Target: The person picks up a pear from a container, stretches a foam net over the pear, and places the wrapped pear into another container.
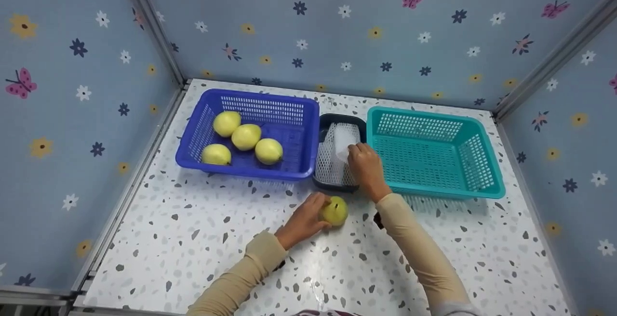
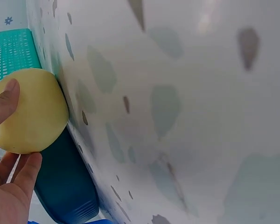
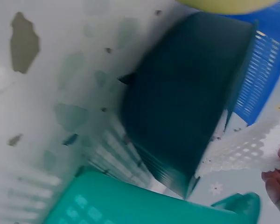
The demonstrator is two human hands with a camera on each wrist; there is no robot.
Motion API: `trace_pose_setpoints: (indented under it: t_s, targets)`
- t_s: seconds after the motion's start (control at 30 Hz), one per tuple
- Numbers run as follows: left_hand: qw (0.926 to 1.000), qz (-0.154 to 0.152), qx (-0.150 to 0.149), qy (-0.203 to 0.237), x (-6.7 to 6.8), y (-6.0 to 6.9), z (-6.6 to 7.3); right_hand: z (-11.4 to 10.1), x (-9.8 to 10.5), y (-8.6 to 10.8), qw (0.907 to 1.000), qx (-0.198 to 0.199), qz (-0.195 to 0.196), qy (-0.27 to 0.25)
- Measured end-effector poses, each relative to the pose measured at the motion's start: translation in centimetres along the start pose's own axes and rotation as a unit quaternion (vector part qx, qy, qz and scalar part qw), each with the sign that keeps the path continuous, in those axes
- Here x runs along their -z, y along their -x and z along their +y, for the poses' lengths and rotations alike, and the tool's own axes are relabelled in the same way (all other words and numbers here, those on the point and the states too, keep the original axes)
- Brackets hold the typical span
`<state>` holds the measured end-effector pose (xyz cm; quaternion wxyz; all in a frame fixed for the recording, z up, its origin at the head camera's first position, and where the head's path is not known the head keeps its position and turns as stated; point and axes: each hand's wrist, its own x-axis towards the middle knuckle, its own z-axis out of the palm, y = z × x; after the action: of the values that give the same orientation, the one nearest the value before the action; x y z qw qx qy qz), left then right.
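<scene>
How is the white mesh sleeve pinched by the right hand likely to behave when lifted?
The white mesh sleeve is probably light, as its net is full of open holes. It looks thin, so it would likely bend or sag rather than stay stiff. It might also drag the other netting in the dark tray, since the pieces lie close together.

A round yellow-green fruit (image 1: 336,211) shows at the frame's lower centre, white mesh foam netting (image 1: 328,164) at centre, a rectangular violet-blue plastic basket (image 1: 292,145) at left, a turquoise plastic basket (image 1: 414,157) at right, and a white tabletop (image 1: 347,277) flecked grey.
</scene>
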<state>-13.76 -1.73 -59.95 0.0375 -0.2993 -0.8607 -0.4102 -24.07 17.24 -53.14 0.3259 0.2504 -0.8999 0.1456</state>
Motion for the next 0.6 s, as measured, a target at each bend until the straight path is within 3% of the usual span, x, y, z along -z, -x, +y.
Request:
trace_pose_setpoints:
  t_s: [0.23, 0.47, 0.6]
  targets:
    - [1.0000, -0.001, -0.005, -0.006, 0.0, -0.2, 0.2, -0.3, 2.3, -0.8, 0.9957, -0.051, 0.006, -0.078]
    - [0.9983, 0.020, -0.051, -0.020, -0.2, -0.1, 0.0, -0.7, 4.9, -1.3, 0.9812, -0.083, 0.023, -0.173]
    - [0.9981, 0.019, -0.057, -0.015, 0.0, 0.0, 0.0, -0.8, 6.4, -1.4, 0.9723, -0.094, 0.030, -0.212]
